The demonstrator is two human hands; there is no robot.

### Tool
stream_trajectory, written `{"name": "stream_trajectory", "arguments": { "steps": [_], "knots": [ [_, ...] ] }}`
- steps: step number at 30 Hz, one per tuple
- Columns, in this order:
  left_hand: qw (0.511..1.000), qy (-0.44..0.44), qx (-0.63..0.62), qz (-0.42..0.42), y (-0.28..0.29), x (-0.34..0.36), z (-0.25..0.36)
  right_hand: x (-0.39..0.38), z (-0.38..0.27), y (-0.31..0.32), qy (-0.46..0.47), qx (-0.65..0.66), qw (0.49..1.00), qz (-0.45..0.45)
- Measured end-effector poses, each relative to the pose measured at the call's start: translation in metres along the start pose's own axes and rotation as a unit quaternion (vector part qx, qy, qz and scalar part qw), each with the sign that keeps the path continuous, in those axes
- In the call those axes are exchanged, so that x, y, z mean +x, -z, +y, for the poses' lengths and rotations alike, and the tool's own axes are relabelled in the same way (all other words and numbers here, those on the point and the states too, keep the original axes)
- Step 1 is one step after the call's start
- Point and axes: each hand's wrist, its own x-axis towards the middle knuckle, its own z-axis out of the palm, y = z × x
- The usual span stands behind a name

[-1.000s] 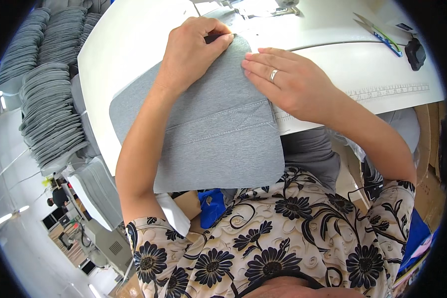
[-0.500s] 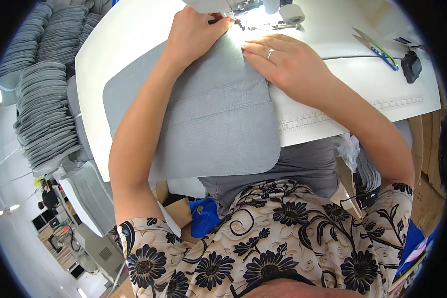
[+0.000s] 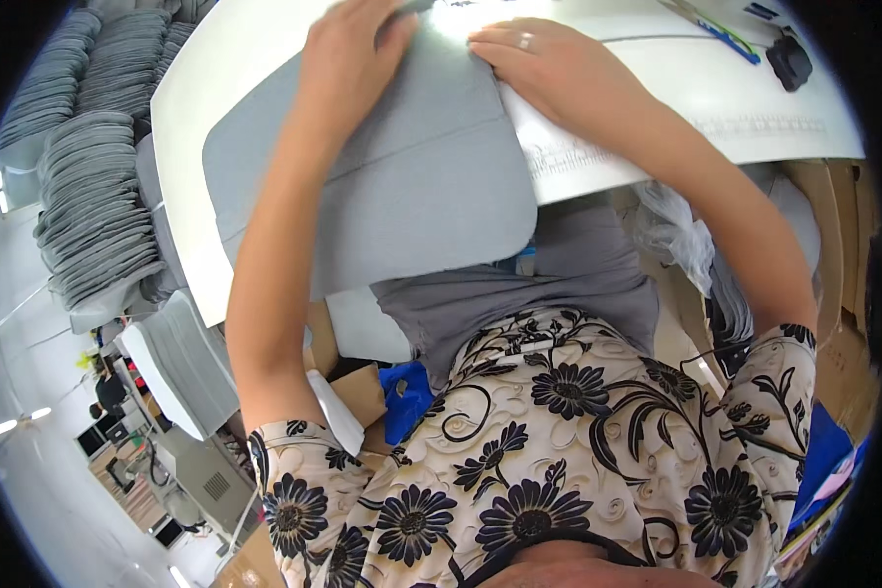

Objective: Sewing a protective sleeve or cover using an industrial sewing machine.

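Note:
A grey fabric piece (image 3: 421,206) with rounded corners lies on the white table, its near edge overhanging the front. A faint line crosses it. My left hand (image 3: 353,59) is curled at its far left side, thumb toward the bright light. The fingertips run out of the picture, and I cannot make out what is in them. At the far right edge of the fabric lies my right hand (image 3: 559,73), open and flat, fingers stretched together toward the left, a ring on one. Only glare and a sliver of the sewing machine's bed show between the hands.
Scissors (image 3: 715,29) with blue-green handles and a black object (image 3: 789,64) lie at the far right of the white table (image 3: 598,171), which has a ruler strip (image 3: 676,135). Stacks of grey fabric pieces (image 3: 98,211) stand at left. Clear plastic (image 3: 676,235) hangs below the right edge.
The whole view has shifted, so the table sits higher and the sewing machine's head has left the picture. Both hands remain at the fabric's far end.

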Motion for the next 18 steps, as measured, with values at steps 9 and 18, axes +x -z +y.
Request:
{"name": "stream_trajectory", "arguments": {
  "steps": [9, 18],
  "knots": [
    [0.975, 0.06, -0.207, -0.06, 0.044, -0.117, 0.103, -0.081, -0.11, 0.011, -0.407, 0.672, 0.617, -0.051],
    [0.996, -0.017, -0.089, -0.026, 0.045, -0.117, 0.113, -0.073, -0.127, -0.006, -0.411, 0.721, 0.557, 0.024]
  ]
}}
